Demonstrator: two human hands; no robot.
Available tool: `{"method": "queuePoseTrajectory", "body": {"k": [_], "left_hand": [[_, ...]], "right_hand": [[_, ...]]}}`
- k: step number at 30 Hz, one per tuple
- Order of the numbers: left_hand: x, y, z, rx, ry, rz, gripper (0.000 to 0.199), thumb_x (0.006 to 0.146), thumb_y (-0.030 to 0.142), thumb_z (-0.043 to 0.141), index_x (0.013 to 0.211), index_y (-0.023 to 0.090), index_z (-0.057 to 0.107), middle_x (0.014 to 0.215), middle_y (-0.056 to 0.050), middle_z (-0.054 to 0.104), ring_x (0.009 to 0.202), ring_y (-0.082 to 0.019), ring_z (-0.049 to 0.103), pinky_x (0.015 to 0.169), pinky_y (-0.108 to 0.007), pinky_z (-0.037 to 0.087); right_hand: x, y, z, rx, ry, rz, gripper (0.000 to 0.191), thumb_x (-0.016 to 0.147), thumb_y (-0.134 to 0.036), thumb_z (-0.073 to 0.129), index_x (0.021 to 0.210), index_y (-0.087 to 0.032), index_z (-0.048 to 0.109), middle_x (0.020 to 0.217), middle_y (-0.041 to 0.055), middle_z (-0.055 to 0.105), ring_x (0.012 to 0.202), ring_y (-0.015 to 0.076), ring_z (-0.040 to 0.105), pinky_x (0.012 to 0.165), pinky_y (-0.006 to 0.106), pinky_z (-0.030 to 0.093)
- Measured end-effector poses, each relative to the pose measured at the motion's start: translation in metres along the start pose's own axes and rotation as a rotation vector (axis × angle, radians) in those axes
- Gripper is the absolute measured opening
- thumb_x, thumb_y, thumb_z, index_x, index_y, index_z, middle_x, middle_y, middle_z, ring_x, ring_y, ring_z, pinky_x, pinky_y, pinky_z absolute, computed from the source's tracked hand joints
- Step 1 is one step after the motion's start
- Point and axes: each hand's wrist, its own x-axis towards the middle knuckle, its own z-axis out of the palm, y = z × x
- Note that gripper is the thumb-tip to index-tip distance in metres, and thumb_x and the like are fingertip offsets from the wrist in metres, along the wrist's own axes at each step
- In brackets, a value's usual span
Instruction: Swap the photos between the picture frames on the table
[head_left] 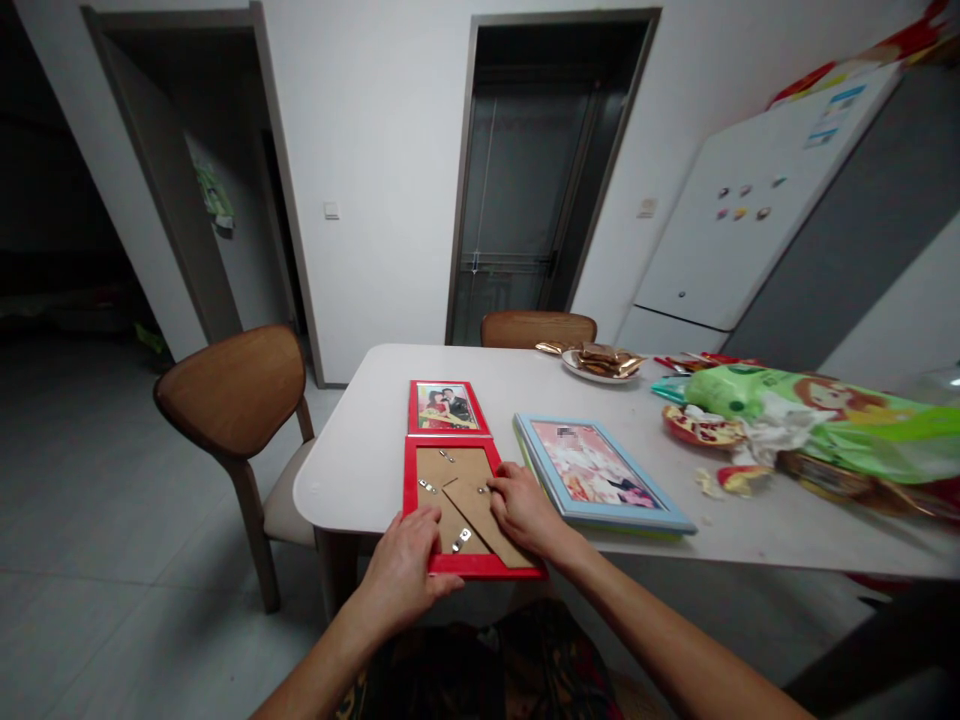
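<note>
A red picture frame (410, 487) lies face down at the table's front edge, its brown backing board (431, 465) and several small metal clips showing. My left hand (405, 560) is closed on the frame's lower left corner, with the thumb along the front edge. At the right side, my right hand (521, 508) has its fingers curled and pressed against a metal clip (482, 490) on the frame's edge. The backing's stand leg (480, 515) slants across the board. Just beyond, touching or nearly so, lies a second red picture frame (414, 410), photo side up.
Light blue picture frames (536, 455) lie stacked to the right. Farther right are a plate of wrapped snacks (600, 375), a cut pomegranate (701, 428), peel pieces (742, 480) and a green package (847, 420). Wooden chairs (232, 400) stand at the left and far side of the white table (360, 440).
</note>
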Motion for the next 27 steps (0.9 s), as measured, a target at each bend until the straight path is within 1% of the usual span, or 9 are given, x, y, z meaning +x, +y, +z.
{"method": "queuePoseTrajectory", "body": {"k": [6,9,11,13,15,17,20,24,27], "left_hand": [[-0.001,-0.003,0.004,-0.005,0.038,-0.001,0.034,0.057,0.032,0.071,0.082,0.017,0.055,0.122,-0.012,0.048,0.115,-0.026,0.040,0.097,-0.044,0.029],[-0.001,-0.006,0.004,0.002,0.034,0.012,0.036,0.056,0.033,0.071,0.083,0.016,0.055,0.121,-0.012,0.048,0.114,-0.026,0.041,0.096,-0.043,0.031],[0.000,-0.007,0.005,0.003,0.041,0.021,0.039,0.056,0.034,0.071,0.087,0.016,0.055,0.121,-0.013,0.049,0.113,-0.027,0.042,0.096,-0.043,0.031],[0.000,-0.008,0.006,-0.005,0.052,0.031,0.039,0.057,0.034,0.070,0.088,0.016,0.055,0.120,-0.012,0.050,0.113,-0.027,0.042,0.096,-0.043,0.032],[0.000,-0.009,0.007,-0.023,0.061,0.039,0.035,0.058,0.033,0.069,0.085,0.017,0.055,0.119,-0.011,0.050,0.113,-0.026,0.041,0.095,-0.043,0.033],[0.000,-0.009,0.008,-0.037,0.065,0.044,0.029,0.059,0.033,0.068,0.081,0.018,0.056,0.119,-0.009,0.050,0.113,-0.026,0.042,0.095,-0.042,0.033],[0.000,-0.009,0.008,-0.034,0.062,0.050,0.027,0.059,0.033,0.068,0.078,0.018,0.056,0.119,-0.008,0.051,0.112,-0.025,0.043,0.095,-0.041,0.033],[0.000,-0.011,0.009,-0.037,0.081,0.044,0.034,0.059,0.034,0.068,0.086,0.017,0.056,0.117,-0.009,0.052,0.111,-0.025,0.043,0.095,-0.040,0.034],[0.000,-0.013,0.010,-0.059,0.080,0.038,0.034,0.058,0.034,0.069,0.085,0.017,0.056,0.118,-0.010,0.051,0.111,-0.025,0.043,0.094,-0.041,0.034]], "right_hand": [[-0.005,0.002,0.002,0.029,-0.027,-0.021,0.028,0.079,-0.018,0.034,0.077,-0.014,0.061,0.091,0.0093,0.051,0.085,0.0173,0.045,0.080,0.030,0.034],[-0.012,-0.005,-0.002,0.004,-0.008,-0.025,0.027,0.080,-0.024,0.035,0.087,-0.014,0.060,0.100,0.0110,0.051,0.091,0.0194,0.045,0.082,0.033,0.033],[-0.020,-0.014,-0.005,0.012,0.030,-0.070,0.027,0.079,-0.025,0.039,0.097,-0.018,0.058,0.111,0.0108,0.048,0.101,0.0218,0.040,0.085,0.037,0.031],[-0.030,-0.026,-0.010,0.064,0.024,-0.178,0.028,0.079,-0.026,0.041,0.102,-0.023,0.057,0.116,0.0081,0.046,0.107,0.0221,0.036,0.088,0.039,0.029],[-0.038,-0.036,-0.014,0.124,-0.026,-0.289,0.026,0.079,-0.027,0.042,0.099,-0.026,0.058,0.113,0.0056,0.048,0.107,0.0212,0.036,0.089,0.038,0.029],[-0.043,-0.043,-0.018,0.154,-0.069,-0.337,0.023,0.079,-0.029,0.043,0.094,-0.027,0.061,0.108,0.0051,0.050,0.104,0.0209,0.038,0.088,0.038,0.030],[-0.045,-0.046,-0.021,0.162,-0.092,-0.335,0.022,0.079,-0.030,0.043,0.090,-0.027,0.062,0.104,0.0055,0.051,0.101,0.0207,0.039,0.086,0.038,0.031],[-0.045,-0.044,-0.023,0.179,-0.085,-0.343,0.021,0.079,-0.029,0.044,0.087,-0.025,0.063,0.104,0.0056,0.050,0.101,0.0206,0.039,0.086,0.038,0.032],[-0.043,-0.043,-0.020,0.191,-0.075,-0.344,0.021,0.078,-0.028,0.044,0.090,-0.025,0.062,0.105,0.0052,0.050,0.100,0.0201,0.040,0.086,0.037,0.032]]}}
